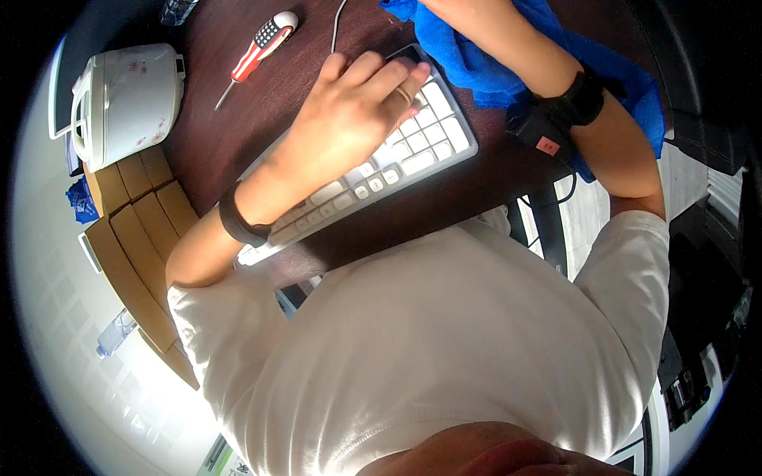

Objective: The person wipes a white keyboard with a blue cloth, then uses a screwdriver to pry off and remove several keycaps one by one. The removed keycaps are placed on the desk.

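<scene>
A white keyboard (437,140) with a pale frame lies at a slant on the dark reddish-brown table (202,128). My left hand (363,113) is palm down across its far right part, fingers bent over the far edge and a ring on one finger. The fingertips at that edge are hidden. A black band circles my left wrist. My right hand is past the top of the picture; only its forearm shows, above a blue cloth (452,53). A black strap with a small box (536,131) is on the right arm.
A red, white and black-handled screwdriver (256,50) lies on the table's far left. A white appliance with a handle (134,98) stands left of it, beside cardboard boxes (143,220). A thin cable (336,27) runs from behind the keyboard. The table's near edge borders my body.
</scene>
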A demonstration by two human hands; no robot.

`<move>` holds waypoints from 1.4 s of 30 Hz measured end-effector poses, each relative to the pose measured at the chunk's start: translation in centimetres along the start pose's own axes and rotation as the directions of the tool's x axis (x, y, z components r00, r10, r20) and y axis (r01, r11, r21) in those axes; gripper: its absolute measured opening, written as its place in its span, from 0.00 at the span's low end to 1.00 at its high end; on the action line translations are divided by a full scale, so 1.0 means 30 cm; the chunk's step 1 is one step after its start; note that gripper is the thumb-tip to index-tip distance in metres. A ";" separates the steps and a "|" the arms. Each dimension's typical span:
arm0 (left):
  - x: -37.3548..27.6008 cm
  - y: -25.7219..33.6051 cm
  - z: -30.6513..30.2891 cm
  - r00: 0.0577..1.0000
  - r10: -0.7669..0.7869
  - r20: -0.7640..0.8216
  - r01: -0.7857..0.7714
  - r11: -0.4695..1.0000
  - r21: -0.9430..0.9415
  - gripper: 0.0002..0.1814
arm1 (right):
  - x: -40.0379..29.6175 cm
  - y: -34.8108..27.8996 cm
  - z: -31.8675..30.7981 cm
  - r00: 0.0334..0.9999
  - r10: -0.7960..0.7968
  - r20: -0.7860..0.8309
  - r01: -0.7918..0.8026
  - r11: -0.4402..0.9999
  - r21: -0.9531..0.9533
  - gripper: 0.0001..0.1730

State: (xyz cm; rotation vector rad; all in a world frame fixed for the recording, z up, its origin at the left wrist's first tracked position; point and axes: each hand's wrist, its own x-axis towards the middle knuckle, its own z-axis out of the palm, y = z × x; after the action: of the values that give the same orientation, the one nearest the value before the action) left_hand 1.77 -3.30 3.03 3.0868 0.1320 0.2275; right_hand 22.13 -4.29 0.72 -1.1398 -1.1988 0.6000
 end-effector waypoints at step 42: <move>-1.079 0.290 -0.113 0.335 -0.942 -0.014 0.934 0.334 -0.127 0.31 | -0.007 -0.095 0.020 0.749 0.088 0.656 0.317 0.822 -0.472 0.15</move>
State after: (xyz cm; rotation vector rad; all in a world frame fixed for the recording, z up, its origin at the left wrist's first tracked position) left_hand -29.91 -14.68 2.12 2.3091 1.7830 0.2700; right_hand 20.97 -5.28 3.20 -1.3682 -2.1641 0.5803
